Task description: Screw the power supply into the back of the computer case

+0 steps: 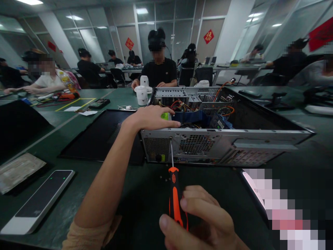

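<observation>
An open computer case (177, 133) lies on its side with its back panel toward me. My left hand (153, 116) rests on the top edge of that panel, fingers spread over the inside. In my right hand (203, 215) is a screwdriver (174, 187) with an orange and black handle. Its tip meets the panel near a screw at the upper left, beside a honeycomb grille (156, 146). Cables and a ribbon cable (192, 117) show inside the case. A few small screws (163, 178) lie on the table below the panel.
A black side panel (96, 135) lies left of the case. A hard drive (19, 172) and a white device with a dark screen (39, 205) are at the left. At the right is a phone (253, 189). A co-worker (158, 69) sits across, behind white devices (142, 95).
</observation>
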Motion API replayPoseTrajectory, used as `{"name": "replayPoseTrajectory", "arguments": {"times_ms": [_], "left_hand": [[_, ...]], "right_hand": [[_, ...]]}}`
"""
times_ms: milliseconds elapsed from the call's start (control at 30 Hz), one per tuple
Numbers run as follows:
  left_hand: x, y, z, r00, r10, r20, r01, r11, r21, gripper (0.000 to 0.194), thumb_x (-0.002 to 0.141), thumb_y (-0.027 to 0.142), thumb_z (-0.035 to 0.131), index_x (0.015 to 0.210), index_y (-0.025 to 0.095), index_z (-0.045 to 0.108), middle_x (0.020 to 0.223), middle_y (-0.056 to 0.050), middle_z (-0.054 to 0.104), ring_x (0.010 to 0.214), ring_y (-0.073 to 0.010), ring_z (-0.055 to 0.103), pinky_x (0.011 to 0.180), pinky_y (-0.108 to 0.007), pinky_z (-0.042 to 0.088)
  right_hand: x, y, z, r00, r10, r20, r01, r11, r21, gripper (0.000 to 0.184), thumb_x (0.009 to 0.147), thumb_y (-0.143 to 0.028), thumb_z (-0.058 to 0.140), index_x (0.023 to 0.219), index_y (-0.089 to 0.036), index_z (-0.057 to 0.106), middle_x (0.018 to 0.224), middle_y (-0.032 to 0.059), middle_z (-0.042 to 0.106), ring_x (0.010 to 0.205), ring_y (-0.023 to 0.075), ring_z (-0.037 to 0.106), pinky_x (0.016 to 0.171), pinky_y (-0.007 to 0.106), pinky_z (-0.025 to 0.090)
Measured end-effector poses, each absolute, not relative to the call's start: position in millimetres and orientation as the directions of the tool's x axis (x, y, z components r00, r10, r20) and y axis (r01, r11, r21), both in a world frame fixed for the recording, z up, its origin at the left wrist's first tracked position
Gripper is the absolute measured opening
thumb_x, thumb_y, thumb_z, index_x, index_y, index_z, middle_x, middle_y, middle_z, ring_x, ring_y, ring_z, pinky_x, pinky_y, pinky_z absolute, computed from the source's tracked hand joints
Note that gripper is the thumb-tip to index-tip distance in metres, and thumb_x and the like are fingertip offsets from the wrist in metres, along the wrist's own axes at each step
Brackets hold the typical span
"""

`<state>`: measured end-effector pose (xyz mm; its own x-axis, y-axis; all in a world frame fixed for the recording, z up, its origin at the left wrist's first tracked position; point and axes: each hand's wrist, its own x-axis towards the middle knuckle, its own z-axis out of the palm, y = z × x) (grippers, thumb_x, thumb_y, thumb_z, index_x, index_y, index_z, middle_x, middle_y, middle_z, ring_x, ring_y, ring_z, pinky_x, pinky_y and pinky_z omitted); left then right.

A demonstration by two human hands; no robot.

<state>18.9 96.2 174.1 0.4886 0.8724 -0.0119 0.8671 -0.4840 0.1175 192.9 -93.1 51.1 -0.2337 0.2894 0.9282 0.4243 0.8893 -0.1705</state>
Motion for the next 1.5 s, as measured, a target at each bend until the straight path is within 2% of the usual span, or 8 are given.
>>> {"name": "replayPoseTrajectory", "arguments": {"times_ms": [200,367,667,800,933,1167,1333,1500], "left_hand": [[20.1,95.0,175.3,0.486,0.874,-0.019,0.870,-0.481,0.105,0.087,0.092,0.086,0.039,0.157,0.031,0.054,0.155,-0.009,0.062,0.138,-0.0353,0.059,0.116,-0.051,0.043],[19.5,96.4,174.2,0.490,0.871,-0.018,0.867,-0.485,0.116,0.088,0.091,0.086,0.039,0.157,0.029,0.054,0.156,-0.009,0.061,0.138,-0.0364,0.058,0.117,-0.051,0.041],[18.9,97.1,173.2,0.483,0.876,-0.009,0.871,-0.479,0.109,0.088,0.090,0.087,0.039,0.156,0.032,0.054,0.150,-0.009,0.065,0.137,-0.0360,0.059,0.115,-0.051,0.043],[18.6,96.9,173.5,0.467,0.884,-0.020,0.879,-0.463,0.113,0.088,0.089,0.089,0.040,0.155,0.033,0.056,0.152,-0.008,0.064,0.139,-0.0365,0.058,0.114,-0.050,0.044],[19.2,96.2,174.5,0.455,0.890,-0.027,0.887,-0.451,0.098,0.089,0.089,0.090,0.039,0.156,0.034,0.054,0.153,-0.007,0.063,0.141,-0.0377,0.056,0.115,-0.050,0.043],[20.0,96.5,175.0,0.453,0.891,-0.037,0.888,-0.448,0.100,0.087,0.090,0.088,0.039,0.156,0.034,0.053,0.155,-0.008,0.061,0.142,-0.0367,0.056,0.116,-0.052,0.043],[19.4,97.0,174.1,0.458,0.888,-0.034,0.885,-0.452,0.108,0.088,0.089,0.089,0.040,0.156,0.033,0.054,0.155,-0.009,0.061,0.142,-0.0380,0.055,0.116,-0.053,0.042],[19.2,97.7,173.8,0.468,0.883,-0.030,0.880,-0.463,0.108,0.088,0.091,0.086,0.040,0.157,0.030,0.054,0.157,-0.009,0.059,0.142,-0.0374,0.055,0.117,-0.051,0.042]], "right_hand": [[200.7,-94.3,51.1,-0.341,0.300,0.891,0.383,0.910,-0.160,0.014,0.103,-0.017,0.064,0.115,-0.022,0.069,0.116,0.0005,0.078,0.078,0.0099,0.072,0.076,0.025,0.065],[193.8,-95.3,50.8,-0.397,0.245,0.885,0.430,0.901,-0.057,0.026,0.107,-0.014,0.053,0.116,-0.024,0.076,0.131,-0.0007,0.076,0.079,0.0078,0.070,0.071,0.021,0.061],[190.2,-101.4,46.3,-0.331,0.315,0.889,0.451,0.881,-0.144,0.026,0.110,-0.025,0.054,0.104,-0.026,0.079,0.109,-0.0022,0.072,0.085,0.0100,0.071,0.079,0.025,0.063],[187.5,-99.3,43.9,-0.174,0.401,0.899,0.520,0.813,-0.262,0.011,0.100,-0.027,0.073,0.091,-0.026,0.079,0.098,-0.0028,0.069,0.077,0.0101,0.072,0.078,0.026,0.064],[188.3,-100.9,40.3,-0.237,0.288,0.928,0.445,0.881,-0.159,0.005,0.097,-0.026,0.077,0.102,-0.027,0.076,0.096,-0.0055,0.074,0.070,0.0073,0.070,0.071,0.021,0.063],[180.4,-115.1,38.6,-0.163,0.511,0.844,0.441,0.803,-0.401,0.007,0.097,-0.020,0.078,0.098,-0.026,0.075,0.095,-0.0084,0.077,0.073,0.0053,0.072,0.078,0.019,0.062],[181.4,-101.7,49.0,-0.217,0.349,0.912,0.459,0.861,-0.221,0.012,0.094,-0.012,0.075,0.091,-0.024,0.076,0.073,-0.0099,0.067,0.059,0.0043,0.064,0.065,0.016,0.058],[187.4,-99.5,42.1,-0.266,0.323,0.908,0.443,0.878,-0.182,0.018,0.093,-0.013,0.076,0.100,-0.029,0.076,0.083,-0.0111,0.073,0.064,0.0048,0.064,0.073,0.018,0.059]]}}
